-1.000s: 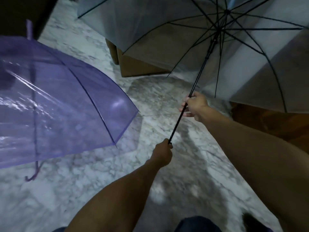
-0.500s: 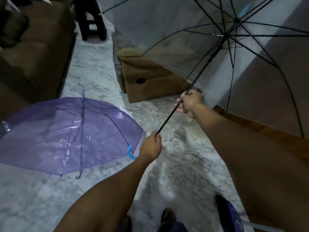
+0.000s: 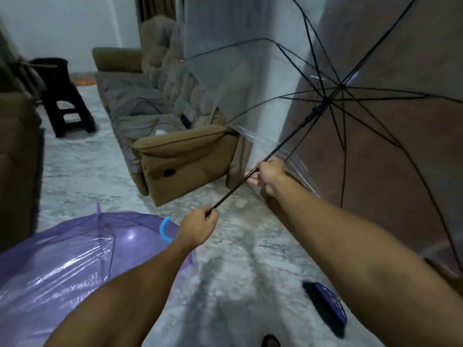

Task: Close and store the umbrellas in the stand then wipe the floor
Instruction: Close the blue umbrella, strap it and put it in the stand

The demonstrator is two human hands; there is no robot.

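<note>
Where canopy edge [image 3: 250, 134] nears sofa [image 3: 185, 159]

A clear umbrella [image 3: 350, 121] with black ribs is open, its shaft tilted up to the right. A purple umbrella [image 3: 62, 259] lies open on the marble floor [image 3: 238, 271].

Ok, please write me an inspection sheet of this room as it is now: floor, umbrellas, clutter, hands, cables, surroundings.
Surface: marble floor, dark streaks in the middle.
Job's things: clear umbrella open, held up; purple umbrella open, lying on the floor; stand not seen.
Clutter: dark blue object on the floor, too blurred to name.
Hands: left hand grips the shaft's end by the blue handle; right hand grips the shaft higher up.
Cables: nothing seen.
Surroundings: brown sofa, black stool, wall.
</note>
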